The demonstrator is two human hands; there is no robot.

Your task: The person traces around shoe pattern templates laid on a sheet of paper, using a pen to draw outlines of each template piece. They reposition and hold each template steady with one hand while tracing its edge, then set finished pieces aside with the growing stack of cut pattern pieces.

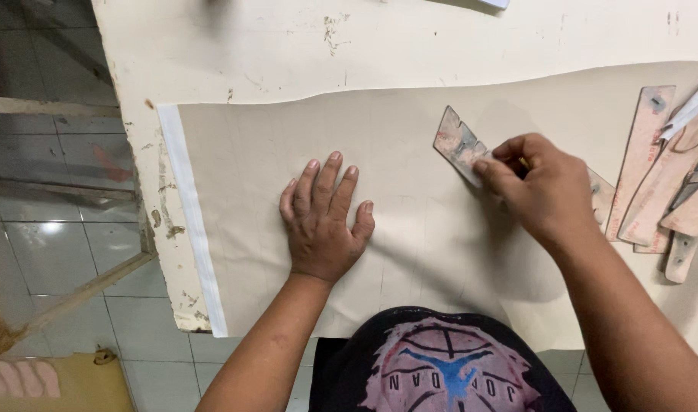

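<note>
A large beige sheet (288, 145) of leather-like material lies spread on a worn cream table (234, 53). My left hand (324, 221) presses flat on the sheet, fingers spread, holding nothing. My right hand (539, 191) grips a worn cardboard pattern piece (457, 143) with a notched end, lifting it by its right part just above the sheet. Whether the fingers also hold a pen or other tool I cannot tell.
Several long cardboard pattern strips (654, 168) lie in a pile at the right edge of the sheet. A white strip (189, 221) borders the sheet's left side. The table's left edge (139, 191) drops to a tiled floor (51, 252) with a metal frame.
</note>
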